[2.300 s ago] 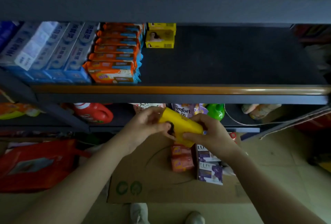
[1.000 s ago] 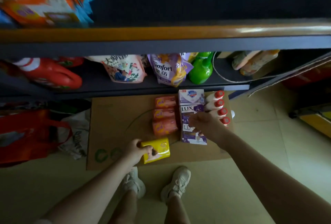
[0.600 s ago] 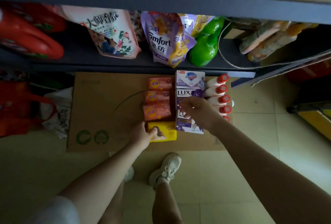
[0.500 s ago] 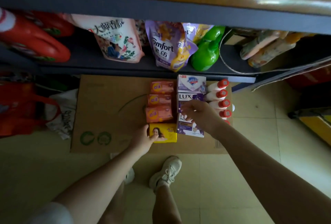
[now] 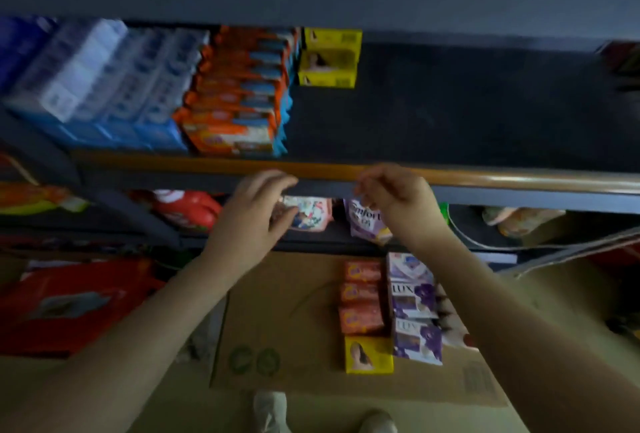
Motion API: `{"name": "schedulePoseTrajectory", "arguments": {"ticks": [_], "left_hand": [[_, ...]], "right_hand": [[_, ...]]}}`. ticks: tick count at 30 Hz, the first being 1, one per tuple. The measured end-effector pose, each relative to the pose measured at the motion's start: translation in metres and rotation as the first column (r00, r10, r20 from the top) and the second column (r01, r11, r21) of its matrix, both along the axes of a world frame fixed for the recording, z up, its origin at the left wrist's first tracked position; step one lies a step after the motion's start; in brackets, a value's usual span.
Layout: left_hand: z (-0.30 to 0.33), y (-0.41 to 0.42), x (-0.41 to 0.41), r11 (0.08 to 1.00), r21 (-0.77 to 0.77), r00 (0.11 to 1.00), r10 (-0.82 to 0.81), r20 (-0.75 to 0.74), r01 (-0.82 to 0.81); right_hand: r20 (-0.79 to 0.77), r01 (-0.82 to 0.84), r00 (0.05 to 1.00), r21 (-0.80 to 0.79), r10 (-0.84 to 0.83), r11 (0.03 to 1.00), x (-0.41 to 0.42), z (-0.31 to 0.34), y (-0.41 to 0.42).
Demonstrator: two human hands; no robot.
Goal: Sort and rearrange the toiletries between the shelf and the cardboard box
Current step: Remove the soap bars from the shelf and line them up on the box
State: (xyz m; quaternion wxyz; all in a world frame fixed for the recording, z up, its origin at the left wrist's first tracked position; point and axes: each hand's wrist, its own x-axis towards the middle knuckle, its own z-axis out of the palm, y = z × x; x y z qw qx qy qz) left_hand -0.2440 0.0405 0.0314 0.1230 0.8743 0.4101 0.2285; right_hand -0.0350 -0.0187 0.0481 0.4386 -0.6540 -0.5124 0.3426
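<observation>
I see both hands, left and right, now empty and loosely open, lifting toward the shelf, yellow box left on the cardboard.

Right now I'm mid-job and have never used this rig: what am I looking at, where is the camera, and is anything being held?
There is no machine here: these are a person's two bare hands, filmed by one wide-angle camera worn on the head, looking forward and down. The left hand and right hand are raised in front of the shelf edge, fingers loosely curled, and hold nothing. On the shelf sit blue packs, orange packs and yellow boxes. Below, on flat cardboard on the floor, lie three orange soap bars, purple boxes and one yellow box. The picture is blurred, so small print is unreadable.
</observation>
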Motion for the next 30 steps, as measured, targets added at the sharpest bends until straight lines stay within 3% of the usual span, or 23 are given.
{"name": "schedulePoseTrajectory", "arguments": {"ticks": [2,4,7,10,13,17,21,25,27,29,30], "left_hand": [[0.022,0.033,-0.002,0.979,0.196,0.995,-0.036,-0.088,0.053],[0.035,0.063,0.002,0.966,0.247,0.974,-0.020,-0.224,0.076],[0.043,0.093,0.015,0.982,0.168,0.911,-0.009,-0.412,0.085],[0.031,0.107,0.026,0.992,0.095,0.860,-0.023,-0.510,0.083],[0.021,0.108,0.028,0.990,0.121,0.850,0.008,-0.527,0.066],[0.019,0.110,0.026,0.977,0.205,0.876,0.049,-0.479,0.057],[0.009,0.115,0.024,0.939,0.318,0.906,0.014,-0.422,0.133],[0.012,0.113,0.024,0.942,0.299,0.908,-0.010,-0.420,0.149],[0.012,0.114,0.024,0.946,0.289,0.909,-0.013,-0.416,0.146],[0.012,0.114,0.024,0.945,0.294,0.909,-0.009,-0.416,0.143],[0.012,0.113,0.025,0.944,0.296,0.911,-0.009,-0.412,0.144]], "right_hand": [[-0.004,0.066,0.998,0.078,-0.066,0.995,-0.001,0.010,0.024],[0.029,0.126,0.991,0.122,-0.130,0.985,0.001,0.013,0.051],[0.224,0.151,0.957,0.147,-0.182,0.978,0.008,0.010,0.093],[0.431,0.114,0.890,0.100,-0.146,0.988,0.024,-0.007,0.139],[0.661,0.009,0.750,-0.002,-0.005,1.000,0.041,-0.021,0.177],[0.832,-0.080,0.519,-0.182,0.197,0.980,0.047,-0.028,0.203],[0.765,-0.037,0.628,-0.154,0.142,0.987,0.044,-0.027,0.193],[0.864,-0.052,0.504,0.005,0.022,0.999,0.029,-0.013,0.155],[0.801,0.007,0.599,-0.021,0.013,1.000,0.022,-0.011,0.153],[0.682,0.099,0.731,-0.148,0.029,0.984,0.017,-0.012,0.159],[0.662,0.125,0.749,-0.188,0.031,0.974,0.015,-0.014,0.163]]}}
